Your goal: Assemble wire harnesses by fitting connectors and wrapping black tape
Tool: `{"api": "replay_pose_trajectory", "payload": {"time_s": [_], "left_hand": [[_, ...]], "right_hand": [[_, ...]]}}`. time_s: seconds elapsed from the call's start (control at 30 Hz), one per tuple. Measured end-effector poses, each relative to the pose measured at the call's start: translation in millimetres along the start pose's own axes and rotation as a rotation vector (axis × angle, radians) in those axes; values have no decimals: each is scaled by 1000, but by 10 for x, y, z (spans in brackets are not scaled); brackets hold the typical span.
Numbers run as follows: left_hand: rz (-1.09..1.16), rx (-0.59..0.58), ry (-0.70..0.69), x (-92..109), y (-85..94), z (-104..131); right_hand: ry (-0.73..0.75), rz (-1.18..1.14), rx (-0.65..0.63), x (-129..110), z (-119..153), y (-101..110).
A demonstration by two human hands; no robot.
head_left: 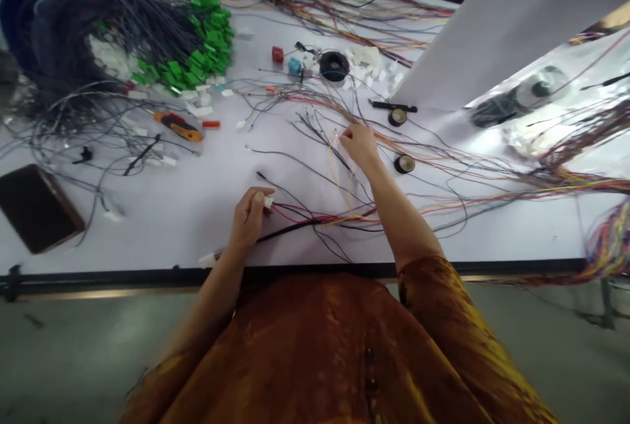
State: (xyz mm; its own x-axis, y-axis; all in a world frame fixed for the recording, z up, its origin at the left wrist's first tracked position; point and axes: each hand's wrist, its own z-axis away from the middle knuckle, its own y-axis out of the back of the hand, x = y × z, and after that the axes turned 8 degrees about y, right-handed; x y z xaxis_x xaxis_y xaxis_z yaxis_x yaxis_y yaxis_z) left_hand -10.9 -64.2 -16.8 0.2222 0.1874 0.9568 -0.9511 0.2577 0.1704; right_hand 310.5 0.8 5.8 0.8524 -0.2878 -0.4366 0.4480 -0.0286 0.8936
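Near the front of the white table, my left hand [249, 215] is closed on a white connector [268, 202], thumb on top. Red and black wires [295, 212] run from that connector to the right into a bundle. Farther forward and right, my right hand [358, 145] has its fingers pinched together at the end of a thin wire; which wire it holds is hard to make out. Pale yellow wires [335, 171] with small tips stand up beside those fingers. Dark loose wire ends [315, 127] lie just left of the right hand.
Green connectors [209, 30] on a dark wire coil fill the back left. An orange-handled tool [178, 126] and a phone [40, 207] lie at left. Tape rolls [404, 163] sit right of my right hand. A large white panel [492, 30] slants over the back right.
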Motion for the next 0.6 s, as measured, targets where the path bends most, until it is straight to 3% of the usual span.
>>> {"api": "replay_pose_trajectory", "payload": {"time_s": [0.1,0.2,0.27,0.4,0.6], "left_hand": [[92,-6,71,-3,-10,5],[186,-36,141,-13,-9,15],[234,-60,177,-27,-4,30],[323,-75,191,-67,-4,77],[350,-56,103,-118,-46,113]], "right_hand": [[-18,-28,186,34,140,82],[85,-177,396,-180,475,114],[260,-311,302,-446,769,58],[460,-550,-109,-905,1222,-232],[413,-655,-245,-932,1338,-560]]}}
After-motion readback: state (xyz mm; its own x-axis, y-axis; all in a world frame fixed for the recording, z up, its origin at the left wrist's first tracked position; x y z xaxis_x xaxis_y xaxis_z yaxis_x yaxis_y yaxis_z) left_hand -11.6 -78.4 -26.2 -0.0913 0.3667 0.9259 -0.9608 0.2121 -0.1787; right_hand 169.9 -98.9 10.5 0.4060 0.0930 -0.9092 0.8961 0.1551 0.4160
